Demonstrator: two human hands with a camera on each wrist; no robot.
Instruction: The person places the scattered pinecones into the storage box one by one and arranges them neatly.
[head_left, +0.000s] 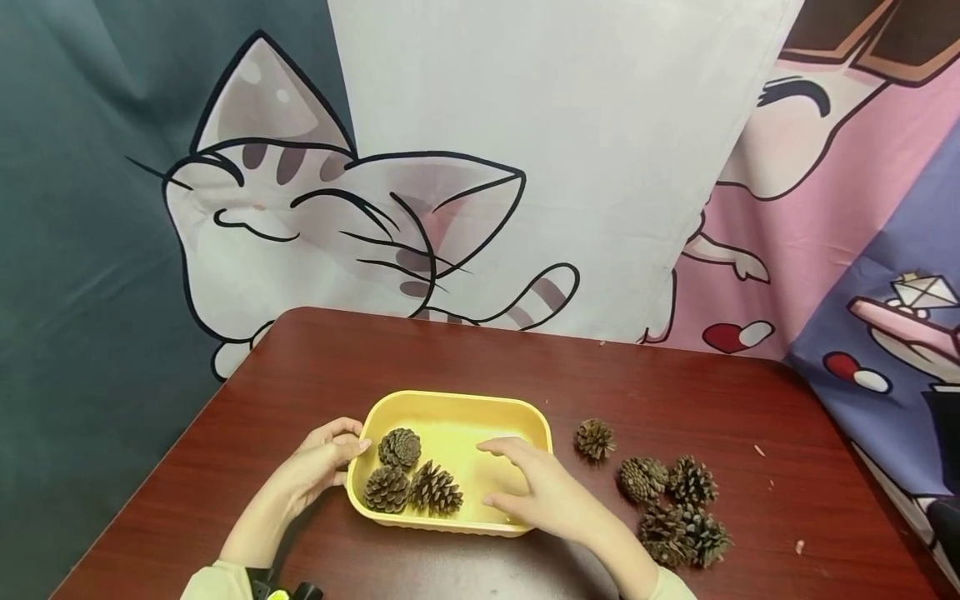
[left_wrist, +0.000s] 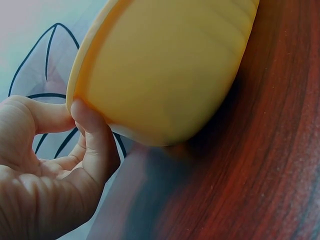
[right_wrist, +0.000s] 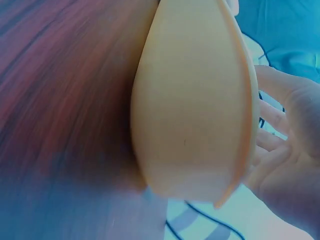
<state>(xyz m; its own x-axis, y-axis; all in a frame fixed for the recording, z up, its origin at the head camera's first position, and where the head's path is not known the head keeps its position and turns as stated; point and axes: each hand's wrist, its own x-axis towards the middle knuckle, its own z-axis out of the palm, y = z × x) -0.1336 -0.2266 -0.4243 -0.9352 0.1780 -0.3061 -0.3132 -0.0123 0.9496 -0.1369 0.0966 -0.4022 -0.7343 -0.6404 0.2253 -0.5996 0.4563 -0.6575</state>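
Note:
A yellow plastic basin (head_left: 480, 408) sits on the table, with three pine cones grouped in its left half: one at the back (head_left: 400, 448), one at the front left (head_left: 387, 489) and a third beside it (head_left: 437, 489). My left hand (head_left: 315, 467) pinches the basin's left rim between thumb and fingers, plain in the left wrist view, where the hand (left_wrist: 65, 160) is at the rim. Over the right half of the basin reaches my right hand (head_left: 543, 492), fingers spread and holding nothing. The right wrist view shows that hand (right_wrist: 290, 135) beyond the basin's rim.
Right of the basin lies a lone pine cone (head_left: 595, 440). Farther right several more form a loose cluster, among them a rounded cone (head_left: 642, 479) and a spiky one (head_left: 692, 481). The dark red table (head_left: 360, 350) backs onto a cartoon-printed curtain (head_left: 585, 125).

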